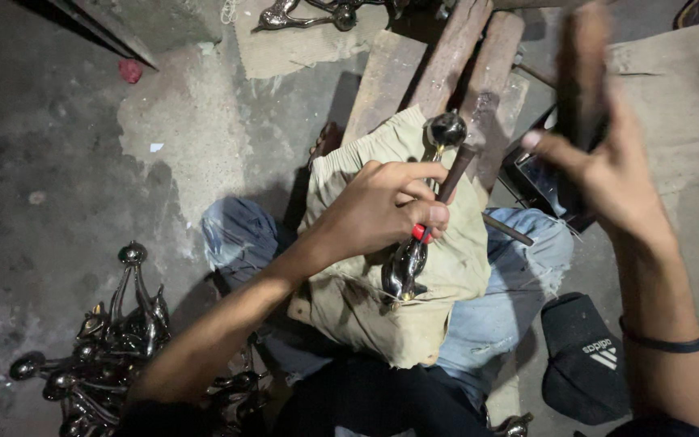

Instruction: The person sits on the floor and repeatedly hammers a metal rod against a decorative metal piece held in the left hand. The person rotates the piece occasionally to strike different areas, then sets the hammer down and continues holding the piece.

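- Shiny dark metal casting, long-necked with a rounded polished knob at its top and a bulged body lower down: lies along a beige cloth pad on the person's lap, neck passing under the fingers, knob just beyond the fingertips, body below the heel of the palm.
- Left hand: fingers curled and closed around the casting's neck together with a thin dark rod-shaped punch, which sticks up past the knuckles beside the knob. A small red piece shows at the little-finger side; cannot tell what it is.
- Handling, judged: solid metal, so stiff and likely heavy for its bulk; the polished surface looks slippery and would mark easily. The narrow neck is the natural hold; the cloth beneath gives grip and cushions it.
- Right hand: raised well apart from the casting, fingers wrapped about a dark wooden block-like striker, motion-blurred; exact grip not clear.
- Outward of the left wrist: heap of similar shiny metal castings on the concrete floor.
- Beyond the fingertips: worn wooden planks.
- Beside the right forearm: black cap on the floor; dark band on the wrist.
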`<state>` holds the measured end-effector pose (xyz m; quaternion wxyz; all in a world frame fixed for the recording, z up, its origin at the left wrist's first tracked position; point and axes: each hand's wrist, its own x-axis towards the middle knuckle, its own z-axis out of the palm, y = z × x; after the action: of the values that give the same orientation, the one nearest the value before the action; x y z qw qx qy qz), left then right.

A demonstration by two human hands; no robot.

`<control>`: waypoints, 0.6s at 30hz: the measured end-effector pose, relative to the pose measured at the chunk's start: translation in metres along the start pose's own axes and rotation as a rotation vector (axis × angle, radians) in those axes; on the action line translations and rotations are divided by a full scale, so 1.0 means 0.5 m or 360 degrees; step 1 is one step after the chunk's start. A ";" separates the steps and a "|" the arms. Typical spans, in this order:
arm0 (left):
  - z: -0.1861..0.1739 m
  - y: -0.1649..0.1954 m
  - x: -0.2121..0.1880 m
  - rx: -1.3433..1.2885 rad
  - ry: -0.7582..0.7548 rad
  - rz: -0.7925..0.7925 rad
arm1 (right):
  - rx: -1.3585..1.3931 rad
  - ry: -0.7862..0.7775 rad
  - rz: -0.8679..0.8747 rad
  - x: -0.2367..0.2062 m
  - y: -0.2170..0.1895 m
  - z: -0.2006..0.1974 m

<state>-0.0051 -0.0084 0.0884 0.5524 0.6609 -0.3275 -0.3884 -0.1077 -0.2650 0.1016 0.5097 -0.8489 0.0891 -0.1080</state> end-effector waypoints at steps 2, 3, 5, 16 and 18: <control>0.000 0.003 -0.002 -0.0007 0.0023 -0.0002 | 0.0053 0.0106 0.0182 -0.003 0.015 -0.007; 0.000 0.004 -0.002 -0.0043 0.0014 -0.0015 | 0.0079 0.0159 0.0276 -0.005 0.019 -0.010; -0.001 0.008 -0.001 -0.0020 -0.0026 -0.0023 | 0.0027 0.0154 0.0285 -0.009 0.019 -0.017; -0.036 -0.012 0.045 -0.0326 -0.0357 -0.0133 | -0.0505 0.0081 0.0509 -0.134 0.069 0.041; -0.061 -0.022 0.059 -0.0437 -0.0247 0.0077 | -0.0124 0.0494 0.0510 -0.171 0.126 0.079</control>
<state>0.0358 -0.0176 0.0755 0.6196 0.5393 -0.3288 -0.4660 -0.1814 -0.2387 0.0202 0.4675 -0.8161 0.3043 -0.1513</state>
